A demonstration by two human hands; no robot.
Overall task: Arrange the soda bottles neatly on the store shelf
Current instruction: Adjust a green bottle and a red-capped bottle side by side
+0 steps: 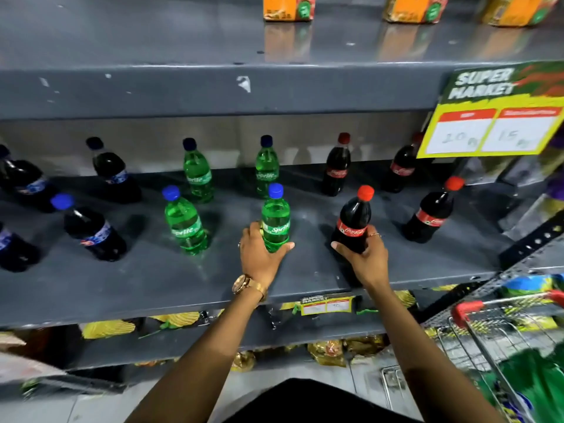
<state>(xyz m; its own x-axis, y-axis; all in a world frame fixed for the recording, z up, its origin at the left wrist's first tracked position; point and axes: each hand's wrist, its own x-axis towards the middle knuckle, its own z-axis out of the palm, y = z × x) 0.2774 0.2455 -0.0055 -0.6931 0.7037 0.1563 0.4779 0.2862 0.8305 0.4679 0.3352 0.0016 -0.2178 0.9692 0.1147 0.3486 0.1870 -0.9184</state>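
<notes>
My left hand (262, 254) grips the base of a green Sprite bottle (275, 215) with a blue cap, upright near the front of the grey shelf (183, 285). My right hand (364, 254) grips a Coca-Cola bottle (354, 219) with a red cap, also upright. Another front-row Sprite bottle (184, 222) stands to the left, and two more Sprite bottles (197, 170) stand behind. Dark cola bottles with blue caps (91, 228) fill the left side. More Coca-Cola bottles (428, 212) stand to the right and at the back.
The upper shelf (213, 90) overhangs the bottles, with orange juice cartons (288, 7) on it. A price sign (491, 117) hangs at the right. A shopping trolley (503, 337) with a red handle stands at the lower right. Snack packets (106, 328) lie on lower shelves.
</notes>
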